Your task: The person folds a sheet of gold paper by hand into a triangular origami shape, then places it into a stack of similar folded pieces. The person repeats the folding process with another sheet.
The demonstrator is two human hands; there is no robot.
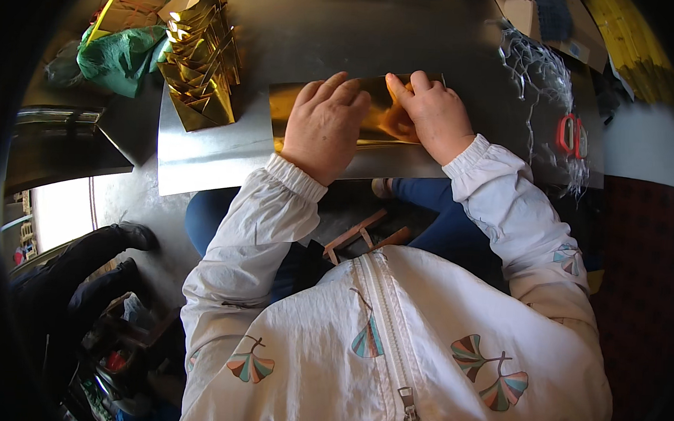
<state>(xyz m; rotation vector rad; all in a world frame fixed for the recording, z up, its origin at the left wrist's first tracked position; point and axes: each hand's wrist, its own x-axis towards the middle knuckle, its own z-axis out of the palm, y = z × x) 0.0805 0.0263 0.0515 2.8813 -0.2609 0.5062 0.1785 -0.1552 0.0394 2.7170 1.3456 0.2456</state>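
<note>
A shiny gold sheet of paper [287,103] lies on a grey metal work surface [204,156]. My left hand [324,123] rests flat on the sheet, palm down with fingers spread. My right hand [430,113] is beside it, pinching the sheet's upper right part between thumb and fingers. Both wrists wear white jacket cuffs. The part of the sheet under my hands is hidden.
A stack of folded gold paper pieces [202,58] stands at the back left, next to a green plastic bag [118,56]. White string netting [542,76] and a red-handled tool [570,134] lie at the right. A small wooden stool [362,238] sits below the surface's near edge.
</note>
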